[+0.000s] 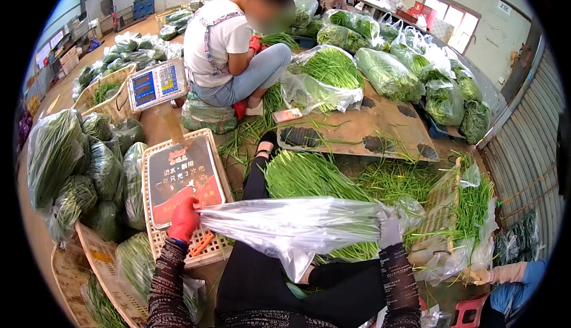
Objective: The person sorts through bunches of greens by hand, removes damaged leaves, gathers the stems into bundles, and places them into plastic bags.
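A clear plastic bag is stretched sideways between my two hands, above my lap. My left hand, in a red glove, is closed on one end of it. At the other end my right hand, in a grey glove, grips the plastic. Behind and partly under the bag lies a large heap of long green garlic chives. Beside my left hand, an orange-handled tool rests on the edge of the weighing scale's crate-covered base.
Full bags of greens pile up at left near the scale display. A co-worker sits ahead. A flat board carries a phone and an open bag of chives. Another person's arm reaches in at right, near a crate.
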Demonstrator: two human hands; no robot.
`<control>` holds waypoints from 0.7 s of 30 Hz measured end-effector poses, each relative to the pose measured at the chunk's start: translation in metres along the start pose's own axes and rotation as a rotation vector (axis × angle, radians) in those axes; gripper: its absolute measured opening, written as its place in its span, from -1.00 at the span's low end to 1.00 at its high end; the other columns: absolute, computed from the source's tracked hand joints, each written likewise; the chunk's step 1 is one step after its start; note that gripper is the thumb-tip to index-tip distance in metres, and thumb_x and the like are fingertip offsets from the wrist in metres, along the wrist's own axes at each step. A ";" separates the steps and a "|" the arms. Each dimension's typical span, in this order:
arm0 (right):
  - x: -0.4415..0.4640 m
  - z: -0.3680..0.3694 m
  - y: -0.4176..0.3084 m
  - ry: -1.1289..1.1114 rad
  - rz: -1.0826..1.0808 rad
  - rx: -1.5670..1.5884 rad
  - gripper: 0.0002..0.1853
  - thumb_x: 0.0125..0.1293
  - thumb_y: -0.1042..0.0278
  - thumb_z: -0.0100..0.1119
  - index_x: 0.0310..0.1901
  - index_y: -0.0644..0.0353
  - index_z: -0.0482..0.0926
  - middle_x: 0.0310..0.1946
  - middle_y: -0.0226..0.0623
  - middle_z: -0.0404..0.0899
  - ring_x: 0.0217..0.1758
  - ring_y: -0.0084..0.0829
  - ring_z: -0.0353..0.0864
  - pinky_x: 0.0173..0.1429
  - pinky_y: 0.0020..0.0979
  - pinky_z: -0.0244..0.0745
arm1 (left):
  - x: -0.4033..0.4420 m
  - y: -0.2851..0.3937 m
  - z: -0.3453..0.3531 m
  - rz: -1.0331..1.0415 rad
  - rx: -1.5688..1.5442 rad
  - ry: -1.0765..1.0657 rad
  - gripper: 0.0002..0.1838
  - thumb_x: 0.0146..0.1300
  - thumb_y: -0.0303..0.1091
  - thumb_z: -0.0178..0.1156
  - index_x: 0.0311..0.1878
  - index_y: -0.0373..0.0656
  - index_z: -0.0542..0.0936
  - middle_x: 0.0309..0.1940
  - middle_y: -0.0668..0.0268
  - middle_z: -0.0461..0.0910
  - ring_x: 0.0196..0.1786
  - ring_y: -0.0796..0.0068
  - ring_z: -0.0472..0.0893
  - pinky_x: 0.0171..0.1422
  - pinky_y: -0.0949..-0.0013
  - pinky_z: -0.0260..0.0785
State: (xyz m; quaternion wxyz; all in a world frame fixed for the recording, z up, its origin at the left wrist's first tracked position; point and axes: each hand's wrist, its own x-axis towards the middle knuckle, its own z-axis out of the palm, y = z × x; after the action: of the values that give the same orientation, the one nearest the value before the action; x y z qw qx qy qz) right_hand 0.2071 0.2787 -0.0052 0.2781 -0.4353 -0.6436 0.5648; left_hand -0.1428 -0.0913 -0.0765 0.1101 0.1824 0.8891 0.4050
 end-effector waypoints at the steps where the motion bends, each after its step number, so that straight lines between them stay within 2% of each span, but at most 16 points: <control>1: -0.011 0.006 -0.011 -0.001 0.003 -0.003 -0.74 0.26 0.15 0.08 -0.31 0.20 0.47 -0.59 -0.53 0.43 -0.63 -0.75 0.23 -0.53 -0.68 0.15 | -0.001 -0.004 -0.001 0.230 0.057 0.051 -0.49 -0.06 -0.51 0.21 0.06 -0.21 0.42 -0.16 0.04 0.54 -0.10 0.20 0.56 -0.04 0.25 0.42; 3: -0.024 0.013 -0.030 -0.148 0.210 0.131 -0.74 0.27 0.16 0.05 -0.25 0.23 0.48 -0.55 -0.48 0.44 -0.60 -0.74 0.25 -0.53 -0.69 0.16 | -0.015 0.060 -0.019 0.304 -0.084 -0.057 -0.18 -0.13 -0.53 0.33 0.27 -0.16 0.20 0.21 0.18 0.26 0.24 0.28 0.30 0.28 0.31 0.18; 4: -0.016 0.004 -0.015 -0.287 0.243 0.038 -0.73 0.25 0.20 0.09 -0.19 0.26 0.49 -0.44 -0.38 0.52 -0.49 -0.71 0.37 -0.40 -0.67 0.30 | -0.024 0.092 -0.022 0.467 -0.210 -0.083 -0.14 -0.13 -0.49 0.36 0.29 -0.18 0.17 0.24 0.17 0.23 0.28 0.27 0.24 0.33 0.30 0.09; 5: -0.029 0.016 -0.033 -0.347 0.096 -0.126 -0.62 0.21 0.04 0.10 -0.24 0.27 0.51 -0.53 -0.45 0.48 -0.56 -0.74 0.33 -0.48 -0.67 0.25 | -0.035 0.121 -0.020 0.624 -0.338 -0.112 -0.10 -0.13 -0.44 0.39 0.31 -0.20 0.13 0.27 0.16 0.19 0.31 0.26 0.19 0.38 0.30 0.01; 7: -0.050 0.049 -0.044 -0.408 -0.055 -0.296 -0.50 0.17 -0.12 0.11 -0.28 0.28 0.53 -0.61 -0.52 0.44 -0.63 -0.77 0.29 -0.57 -0.67 0.20 | -0.060 0.176 -0.009 0.778 -0.306 -0.306 -0.10 -0.11 -0.34 0.40 0.31 -0.22 0.13 0.27 0.16 0.18 0.33 0.24 0.16 0.39 0.27 -0.04; 9: -0.056 0.065 -0.040 -0.446 -0.202 -0.129 -0.52 0.17 -0.08 0.14 -0.28 0.30 0.53 -0.60 -0.52 0.44 -0.61 -0.75 0.29 -0.53 -0.67 0.20 | -0.067 0.206 0.012 1.009 -0.136 -0.408 -0.11 -0.09 -0.28 0.39 0.31 -0.22 0.14 0.28 0.16 0.16 0.34 0.26 0.14 0.39 0.24 -0.04; 10: -0.062 0.072 -0.052 -0.460 -0.254 -0.079 -0.52 0.17 -0.07 0.14 -0.27 0.30 0.54 -0.60 -0.52 0.44 -0.60 -0.75 0.29 -0.52 -0.66 0.20 | -0.067 0.214 0.017 1.030 -0.181 -0.450 -0.18 -0.03 -0.31 0.34 0.30 -0.23 0.15 0.26 0.13 0.20 0.30 0.25 0.20 0.37 0.23 -0.01; 11: -0.072 0.070 -0.075 -0.534 -0.122 -0.042 -0.56 0.17 -0.01 0.16 -0.26 0.31 0.54 -0.61 -0.53 0.42 -0.59 -0.73 0.28 -0.51 -0.66 0.18 | -0.063 0.215 0.018 1.034 -0.193 -0.444 -0.18 -0.03 -0.31 0.34 0.30 -0.23 0.15 0.26 0.13 0.20 0.30 0.25 0.20 0.37 0.23 -0.01; 12: -0.080 0.070 -0.094 -0.602 0.017 0.002 -0.59 0.17 0.04 0.18 -0.25 0.32 0.54 -0.62 -0.55 0.40 -0.58 -0.72 0.27 -0.49 -0.66 0.16 | -0.057 0.213 0.019 0.937 -0.374 -0.501 -0.20 -0.02 -0.34 0.31 0.30 -0.24 0.15 0.23 0.12 0.23 0.28 0.23 0.23 0.36 0.22 0.00; 13: -0.080 0.064 -0.100 -0.597 0.022 0.000 -0.59 0.17 0.04 0.18 -0.25 0.32 0.54 -0.62 -0.55 0.40 -0.58 -0.72 0.27 -0.49 -0.66 0.16 | -0.054 0.212 0.019 0.831 -0.549 -0.560 -0.22 0.00 -0.38 0.28 0.30 -0.25 0.15 0.21 0.11 0.26 0.27 0.21 0.26 0.35 0.22 0.01; 14: -0.078 0.053 -0.105 -0.507 0.088 -0.100 -0.69 0.16 0.16 0.19 -0.29 0.29 0.54 -0.65 -0.57 0.36 -0.63 -0.75 0.25 -0.54 -0.66 0.15 | -0.053 0.215 0.019 0.771 -0.650 -0.532 -0.27 -0.05 -0.41 0.24 0.26 -0.18 0.24 0.08 0.11 0.40 0.12 0.13 0.41 0.23 0.22 0.18; 15: -0.076 0.045 -0.108 -0.418 0.150 -0.201 -0.79 0.14 0.28 0.20 -0.33 0.26 0.54 -0.69 -0.60 0.33 -0.68 -0.78 0.24 -0.58 -0.67 0.13 | -0.049 0.209 0.019 0.772 -0.653 -0.531 -0.27 -0.05 -0.41 0.24 0.26 -0.18 0.24 0.08 0.11 0.40 0.12 0.13 0.41 0.23 0.22 0.18; 16: -0.074 0.040 -0.106 -0.338 0.112 -0.181 -0.77 0.17 0.22 0.17 -0.39 0.25 0.54 -0.77 -0.67 0.20 -0.79 -0.82 0.04 -0.69 -0.65 -0.11 | -0.040 0.195 0.018 0.839 -0.320 -0.523 -0.29 -0.08 -0.42 0.25 0.24 -0.17 0.27 0.05 0.06 0.42 0.08 0.14 0.44 0.18 0.24 0.24; 19: -0.057 0.012 -0.081 -0.317 0.184 0.008 -0.75 0.16 0.18 0.15 -0.40 0.24 0.55 -0.76 -0.65 0.21 -0.79 -0.79 0.05 -0.68 -0.66 -0.11 | -0.016 0.138 -0.002 0.929 0.445 -0.566 -0.33 -0.14 -0.34 0.27 0.16 -0.12 0.37 -0.06 0.03 0.48 -0.06 0.12 0.52 -0.03 0.24 0.38; 20: -0.057 0.005 -0.079 -0.318 0.199 -0.057 -0.76 0.16 0.29 0.14 -0.27 0.33 0.52 -0.63 -0.59 0.37 -0.63 -0.77 0.23 -0.56 -0.65 0.10 | -0.014 0.141 -0.014 0.626 0.771 -0.600 -0.30 -0.18 -0.31 0.28 0.15 -0.16 0.36 -0.12 0.04 0.50 -0.08 0.09 0.52 -0.03 0.22 0.36; 21: -0.056 0.005 -0.076 -0.320 0.199 -0.057 -0.76 0.16 0.29 0.14 -0.27 0.33 0.52 -0.63 -0.59 0.37 -0.63 -0.77 0.23 -0.56 -0.65 0.10 | -0.013 0.147 -0.027 0.299 1.078 -0.618 -0.27 -0.23 -0.28 0.28 0.14 -0.21 0.34 -0.18 0.06 0.52 -0.10 0.06 0.51 -0.02 0.20 0.35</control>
State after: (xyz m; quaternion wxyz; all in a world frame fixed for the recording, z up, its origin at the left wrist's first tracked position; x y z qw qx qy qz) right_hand 0.2103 0.2290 0.0753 0.1024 -0.4092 -0.6492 0.6330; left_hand -0.1060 -0.0263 0.0535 0.1965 0.4428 0.8601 -0.1594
